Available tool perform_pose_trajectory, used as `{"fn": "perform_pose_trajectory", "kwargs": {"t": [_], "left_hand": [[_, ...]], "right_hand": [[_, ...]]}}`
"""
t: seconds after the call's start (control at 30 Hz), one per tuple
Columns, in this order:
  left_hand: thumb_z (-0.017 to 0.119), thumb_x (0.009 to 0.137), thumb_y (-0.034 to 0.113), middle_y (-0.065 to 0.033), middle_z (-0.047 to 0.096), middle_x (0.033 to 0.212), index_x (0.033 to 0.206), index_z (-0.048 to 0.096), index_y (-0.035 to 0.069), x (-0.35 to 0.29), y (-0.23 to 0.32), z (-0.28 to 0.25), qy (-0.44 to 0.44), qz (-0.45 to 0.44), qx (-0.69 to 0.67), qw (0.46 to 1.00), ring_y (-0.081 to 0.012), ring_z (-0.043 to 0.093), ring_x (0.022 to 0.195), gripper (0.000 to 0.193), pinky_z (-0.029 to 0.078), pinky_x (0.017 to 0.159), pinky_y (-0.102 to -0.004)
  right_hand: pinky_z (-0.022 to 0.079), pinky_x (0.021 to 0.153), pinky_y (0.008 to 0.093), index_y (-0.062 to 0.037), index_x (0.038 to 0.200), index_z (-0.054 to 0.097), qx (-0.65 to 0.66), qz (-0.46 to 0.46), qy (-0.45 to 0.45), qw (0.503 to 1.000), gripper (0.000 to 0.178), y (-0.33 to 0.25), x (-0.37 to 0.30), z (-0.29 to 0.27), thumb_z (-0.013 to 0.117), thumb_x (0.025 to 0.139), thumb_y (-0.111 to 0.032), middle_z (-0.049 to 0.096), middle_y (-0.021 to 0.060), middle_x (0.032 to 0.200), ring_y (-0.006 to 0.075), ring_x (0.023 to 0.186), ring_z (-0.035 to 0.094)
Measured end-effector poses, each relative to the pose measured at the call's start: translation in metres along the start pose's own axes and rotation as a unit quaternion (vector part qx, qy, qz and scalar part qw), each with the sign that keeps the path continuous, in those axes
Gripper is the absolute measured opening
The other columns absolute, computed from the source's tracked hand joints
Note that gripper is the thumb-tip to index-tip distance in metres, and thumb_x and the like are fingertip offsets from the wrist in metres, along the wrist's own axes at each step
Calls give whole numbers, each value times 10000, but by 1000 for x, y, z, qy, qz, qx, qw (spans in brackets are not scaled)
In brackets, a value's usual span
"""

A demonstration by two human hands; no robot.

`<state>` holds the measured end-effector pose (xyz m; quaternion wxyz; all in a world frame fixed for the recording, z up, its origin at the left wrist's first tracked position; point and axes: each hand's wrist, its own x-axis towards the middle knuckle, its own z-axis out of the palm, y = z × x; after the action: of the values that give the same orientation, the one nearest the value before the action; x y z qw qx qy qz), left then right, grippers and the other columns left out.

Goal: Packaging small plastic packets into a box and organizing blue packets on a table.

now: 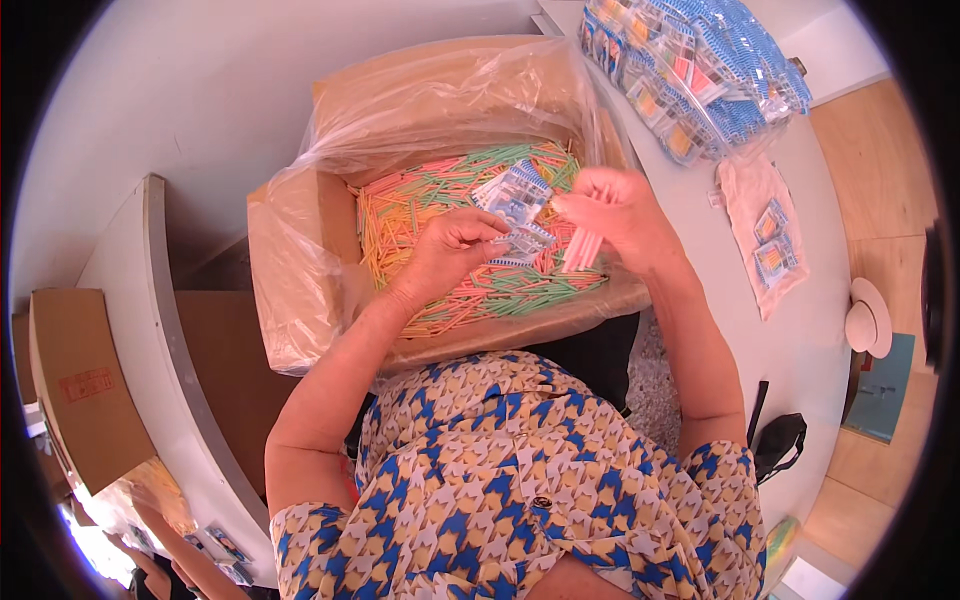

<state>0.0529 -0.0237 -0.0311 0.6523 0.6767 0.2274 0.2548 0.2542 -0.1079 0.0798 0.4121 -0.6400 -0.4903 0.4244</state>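
Observation:
In front of me a cardboard box (450, 66) lined with clear plastic holds a heap of thin pink, yellow and green sticks (430, 190). My left hand (448, 252) is over the heap, its fingers pinched on a small clear packet (522, 243) with blue-and-white edging. Several similar packets (515, 190) lie just beyond it, above the sticks. To the right my right hand (622, 212) is closed around a small bunch of pale pink sticks (582, 249), which point down from the palm. Its fingertips are close to the packets; whether they touch is unclear.
A bulging clear bag of filled packets (700, 75) stands on the white table (690, 240) at the right. Nearer lies a pink cloth (755, 200) with packets on it, then a black strapped item (780, 445). Another person's arm (185, 550) shows at lower left, below a carton (85, 380).

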Motion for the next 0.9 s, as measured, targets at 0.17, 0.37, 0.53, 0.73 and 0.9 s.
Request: {"fn": "perform_pose_trajectory", "kwargs": {"t": [0.17, 0.37, 0.53, 0.73, 0.9], "left_hand": [[692, 802, 16, -37, 633, 951, 909, 695, 12, -1, 5, 5, -34, 42, 1, 999, -93, 581, 819, 107, 477, 705, -226], [656, 851, 51, -23, 615, 925, 931, 678, -3, -1, 4, 4, -56, -25, -68, 996, -84, 558, 857, 99, 473, 739, -243], [615, 893, 69, 9, 613, 857, 934, 661, -12, -3, 5, 1, -42, -96, -122, 987, -59, 555, 784, 101, 469, 717, -232], [637, 860, 22, -15, 655, 828, 931, 671, -16, -1, 3, -1, 75, -73, -158, 982, -76, 580, 761, 87, 477, 721, -229], [661, 835, 5, -27, 667, 890, 947, 705, -3, 0, 7, -1, 75, -70, -200, 974, -80, 585, 811, 121, 475, 769, -227]], "right_hand": [[305, 407, 200, -76, 654, 571, 39, 41, -36, 998, 238, -11, 6, 5, 688, 830, -185, 543, -33, 581, 21, 477, 459], [313, 410, 210, -70, 654, 573, -12, 24, -22, 999, 241, 18, 13, 4, 676, 840, -183, 548, -30, 585, 27, 469, 454], [410, 458, 251, -42, 656, 584, 17, 50, 28, 998, 246, 17, 10, 2, 640, 858, -170, 602, 17, 598, 81, 521, 565], [454, 503, 308, -38, 638, 593, -350, -26, -63, 934, 261, 64, -12, 7, 645, 842, -193, 642, 62, 613, 162, 609, 656], [407, 453, 268, -47, 678, 586, -167, 30, -48, 984, 233, 28, -8, 0, 647, 849, -192, 622, 36, 597, 142, 535, 617]]}}
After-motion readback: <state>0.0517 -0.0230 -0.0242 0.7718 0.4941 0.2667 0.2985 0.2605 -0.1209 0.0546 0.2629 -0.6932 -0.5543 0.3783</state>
